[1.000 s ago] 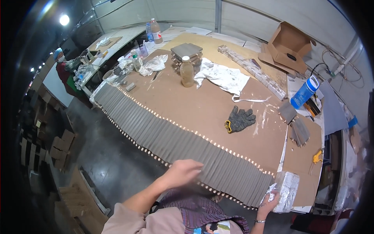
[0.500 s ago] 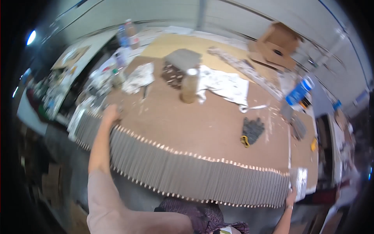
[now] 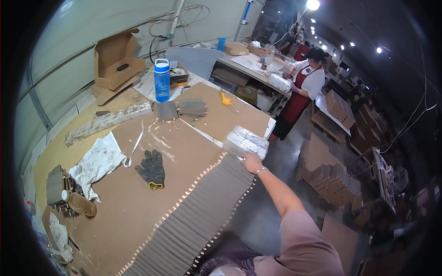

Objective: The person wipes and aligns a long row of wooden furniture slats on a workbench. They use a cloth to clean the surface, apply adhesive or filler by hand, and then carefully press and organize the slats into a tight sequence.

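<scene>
Row of dark grey slats (image 3: 193, 211), lying along the wearer's edge of a brown-topped workbench (image 3: 115, 221), as I view it remotely from the head camera; pale tips line both long sides, and one end runs out of the lower border. Beyond the bench I see a co-worker in a red apron (image 3: 306, 85). At the back stands an open cardboard box (image 3: 115, 69); a crumpled white cloth (image 3: 99, 158) lies nearer. A silver-wrapped block (image 3: 247, 141) sits at the row's far end, with a blue water bottle (image 3: 162, 83) well beyond and a grey knitted glove (image 3: 153, 168) beside the row. The right hand (image 3: 252, 162) has its fingers curled where row and block meet; I cannot tell whether they grip. The left hand is outside my view, its state undeterminable. Smallest is a metal bracelet (image 3: 262, 170) at the right wrist.
</scene>
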{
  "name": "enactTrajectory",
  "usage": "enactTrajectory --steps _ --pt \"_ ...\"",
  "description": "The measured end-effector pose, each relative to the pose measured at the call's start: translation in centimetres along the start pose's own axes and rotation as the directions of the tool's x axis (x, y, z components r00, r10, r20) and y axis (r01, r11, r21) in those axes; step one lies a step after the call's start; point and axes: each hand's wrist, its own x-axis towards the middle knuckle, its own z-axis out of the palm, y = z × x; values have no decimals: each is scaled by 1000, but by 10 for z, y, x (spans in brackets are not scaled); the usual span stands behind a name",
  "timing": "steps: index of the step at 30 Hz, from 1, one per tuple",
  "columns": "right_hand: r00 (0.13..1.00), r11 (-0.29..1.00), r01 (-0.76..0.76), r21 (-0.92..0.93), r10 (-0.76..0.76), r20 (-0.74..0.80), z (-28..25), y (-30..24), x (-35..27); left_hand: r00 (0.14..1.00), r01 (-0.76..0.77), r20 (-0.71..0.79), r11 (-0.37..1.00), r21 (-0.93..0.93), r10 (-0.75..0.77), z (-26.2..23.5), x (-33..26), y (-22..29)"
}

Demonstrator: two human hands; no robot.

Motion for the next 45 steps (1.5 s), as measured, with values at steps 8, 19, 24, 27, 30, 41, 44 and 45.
enactTrajectory --steps 8,19,24,27,30,41,44,45 --pt "980 980 196 -31 -194 40 -26 0 10 863 -220 71 498 -839 499 -72 -188 317" --pt "522 531 842 -94 -846 -106 0 21 46 451 -771 -35 369 -519 892 -75 -438 605" --pt "576 574 816 67 -797 -184 -6 14 45 408 -819 -112 309 -483 906 -47 -500 668" --pt "550 535 833 142 -768 -329 -11 10 47 210 -834 -68 142 -533 975 -33 -546 700" --pt "641 586 761 279 -747 -176 -9 13 47 -12 -870 7 -7 -493 1000 -19 -554 717" --pt "629 614 716 332 -774 75 7 15 50 1 -944 55 19 -328 998 -21 -519 745" --pt "635 547 731 408 -764 -114 32 25 46 197 -972 -74 185 -143 978 -4 -473 751" --pt "647 539 732 417 -742 -176 42 37 49 231 -963 -75 217 -156 970 -10 -475 763"
